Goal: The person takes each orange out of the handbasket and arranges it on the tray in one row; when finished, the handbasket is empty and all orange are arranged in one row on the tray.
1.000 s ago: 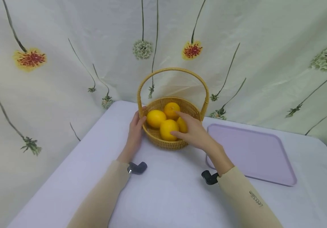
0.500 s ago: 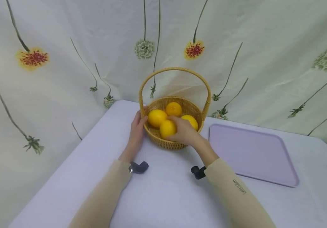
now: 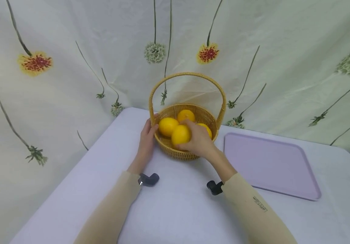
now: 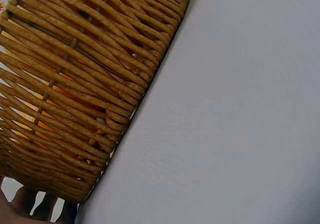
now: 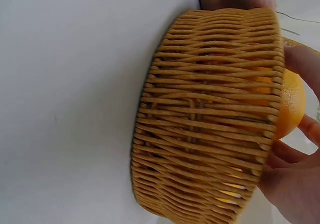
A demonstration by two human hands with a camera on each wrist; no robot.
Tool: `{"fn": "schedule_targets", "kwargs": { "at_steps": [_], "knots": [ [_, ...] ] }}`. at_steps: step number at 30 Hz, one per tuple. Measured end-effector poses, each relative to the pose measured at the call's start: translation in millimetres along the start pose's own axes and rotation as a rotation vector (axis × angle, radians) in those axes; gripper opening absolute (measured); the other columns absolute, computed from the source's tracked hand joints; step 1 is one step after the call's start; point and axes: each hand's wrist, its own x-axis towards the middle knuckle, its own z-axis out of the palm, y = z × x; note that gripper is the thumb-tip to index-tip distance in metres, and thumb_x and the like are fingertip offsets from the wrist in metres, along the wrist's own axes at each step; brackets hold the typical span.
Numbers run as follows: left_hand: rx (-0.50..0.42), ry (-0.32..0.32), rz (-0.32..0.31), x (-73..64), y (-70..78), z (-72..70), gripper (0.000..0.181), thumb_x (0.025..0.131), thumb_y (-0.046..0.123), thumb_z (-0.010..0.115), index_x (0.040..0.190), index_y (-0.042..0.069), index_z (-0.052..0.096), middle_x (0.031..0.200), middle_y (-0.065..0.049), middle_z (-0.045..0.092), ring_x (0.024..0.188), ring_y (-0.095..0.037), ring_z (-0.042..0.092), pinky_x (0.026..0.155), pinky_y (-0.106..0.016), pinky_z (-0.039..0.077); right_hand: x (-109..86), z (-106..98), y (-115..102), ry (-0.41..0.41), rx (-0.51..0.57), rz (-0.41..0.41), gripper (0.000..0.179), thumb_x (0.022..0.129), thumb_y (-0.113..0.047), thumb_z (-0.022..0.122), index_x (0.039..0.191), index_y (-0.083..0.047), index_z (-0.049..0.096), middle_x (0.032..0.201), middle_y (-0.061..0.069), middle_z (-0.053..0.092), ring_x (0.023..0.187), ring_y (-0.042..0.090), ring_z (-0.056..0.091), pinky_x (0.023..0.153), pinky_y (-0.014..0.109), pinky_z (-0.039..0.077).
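Note:
A woven wicker basket (image 3: 181, 155) with a tall arched handle stands on the table and holds several oranges. My left hand (image 3: 146, 141) holds the basket's left side by the handle's base, its thumb at the rim; in the left wrist view its fingers (image 4: 45, 206) lie along the outer wall. Inside the basket, my right hand (image 3: 201, 141) grips the front orange (image 3: 180, 135) between thumb and fingers. In the right wrist view this orange (image 5: 291, 103) bulges just above the rim. Another orange (image 3: 168, 126) lies left, one orange (image 3: 186, 116) behind, and one (image 3: 206, 129) partly hidden by the right hand.
To the basket's right a flat lilac tray (image 3: 272, 164) lies on the white-covered table (image 3: 169, 206). A flower-printed cloth (image 3: 102, 30) hangs close behind the basket and along the left side.
My right hand has moved left and closed round the front orange, which has now risen slightly and tilted in its grasp. The left hand stays at the basket.

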Motion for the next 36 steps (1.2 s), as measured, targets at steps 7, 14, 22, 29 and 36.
{"fn": "schedule_targets", "kwargs": {
  "at_steps": [7, 14, 22, 29, 36],
  "knots": [
    [-0.004, -0.005, 0.011, 0.8, -4.4, 0.7, 0.050, 0.111, 0.022, 0.046, 0.160, 0.015, 0.044, 0.168, -0.005, 0.042, 0.159, -0.020, 0.031, 0.133, -0.043, 0.019, -16.6, -20.7, -4.4, 0.105, 0.083, -0.060, 0.070, 0.082, -0.031, 0.089, 0.143, -0.020, 0.056, 0.147, 0.003, 0.062, 0.126, 0.031, 0.060, 0.109, 0.057, 0.051],
    [0.009, -0.017, -0.004, 4.6, -11.0, -1.6, 0.050, 0.112, 0.022, 0.045, 0.162, 0.017, 0.042, 0.170, -0.004, 0.039, 0.159, -0.018, 0.030, 0.133, -0.043, 0.019, -34.8, -38.2, -0.6, 0.168, 0.129, -0.095, 0.068, 0.082, -0.030, 0.090, 0.141, -0.019, 0.057, 0.140, 0.001, 0.065, 0.112, 0.028, 0.065, 0.091, 0.048, 0.062],
    [0.035, -0.001, 0.033, 14.8, -34.9, -1.1, 0.049, 0.113, 0.033, 0.045, 0.161, 0.030, 0.042, 0.169, 0.007, 0.039, 0.159, -0.013, 0.030, 0.133, -0.042, 0.020, -58.7, -46.7, 7.1, 0.227, 0.106, -0.100, 0.072, 0.082, -0.027, 0.090, 0.142, -0.021, 0.052, 0.140, 0.001, 0.063, 0.118, 0.026, 0.063, 0.093, 0.047, 0.062],
    [0.045, -0.001, 0.036, 14.4, -34.6, -0.3, 0.049, 0.112, 0.035, 0.045, 0.161, 0.030, 0.042, 0.169, 0.008, 0.039, 0.159, -0.013, 0.030, 0.133, -0.042, 0.020, -75.0, -51.1, 19.3, 0.281, 0.140, -0.122, 0.083, 0.079, -0.020, 0.093, 0.147, -0.015, 0.045, 0.144, 0.002, 0.062, 0.135, 0.026, 0.058, 0.094, 0.046, 0.063],
    [0.028, -0.013, -0.010, 5.0, -10.6, -0.1, 0.050, 0.112, 0.024, 0.046, 0.161, 0.018, 0.042, 0.170, -0.002, 0.039, 0.159, -0.019, 0.030, 0.133, -0.043, 0.020, -83.9, -64.9, 31.5, 0.332, 0.121, -0.122, 0.083, 0.077, -0.015, 0.094, 0.145, -0.012, 0.047, 0.143, 0.006, 0.064, 0.131, 0.030, 0.061, 0.091, 0.050, 0.063]
  ]
}}
